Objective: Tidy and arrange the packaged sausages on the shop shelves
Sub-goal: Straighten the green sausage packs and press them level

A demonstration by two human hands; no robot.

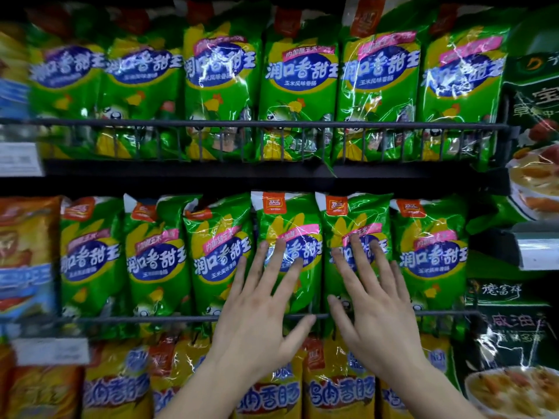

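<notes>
Green sausage packs stand upright in rows on two shelves, behind wire rails. My left hand (260,313) lies flat with fingers spread on a middle-shelf pack (289,225). My right hand (372,306) is spread flat on the neighbouring pack (357,216) to its right. Neither hand grips anything. Several more green packs (299,83) fill the upper shelf. Yellow sausage packs (335,385) fill the lowest shelf, partly hidden by my forearms.
The middle shelf's wire rail (157,320) runs just under my palms; another rail (242,124) fronts the upper shelf. Dark green boxed goods (511,343) stand at right, orange-blue packs (27,255) at left. A price tag (50,352) hangs at lower left.
</notes>
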